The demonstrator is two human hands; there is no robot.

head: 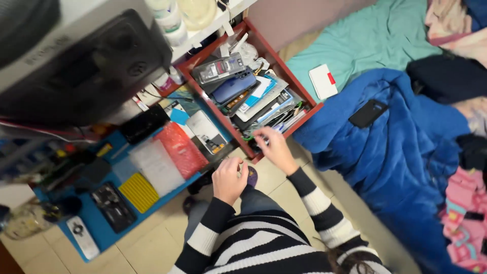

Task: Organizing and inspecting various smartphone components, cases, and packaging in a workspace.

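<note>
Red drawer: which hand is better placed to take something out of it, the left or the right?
The right hand, probably. It is stretched out over the front edge of the red drawer, fingers at the things stacked inside. The left hand is closed, held back near the knee, apart from the drawer.

Pale beige floor tiles [152,248] fill the lower left and centre of the frame, crossed by thin grout lines. In the upper left stands a white shelf unit [101,15], blurred and close to the camera. A bed takes the right half: a teal sheet [375,35] at the upper right, a bright blue blanket [406,152] spilling down toward the floor, and heaped pink and dark clothes [464,213] along the right edge. The light is even and soft
</note>
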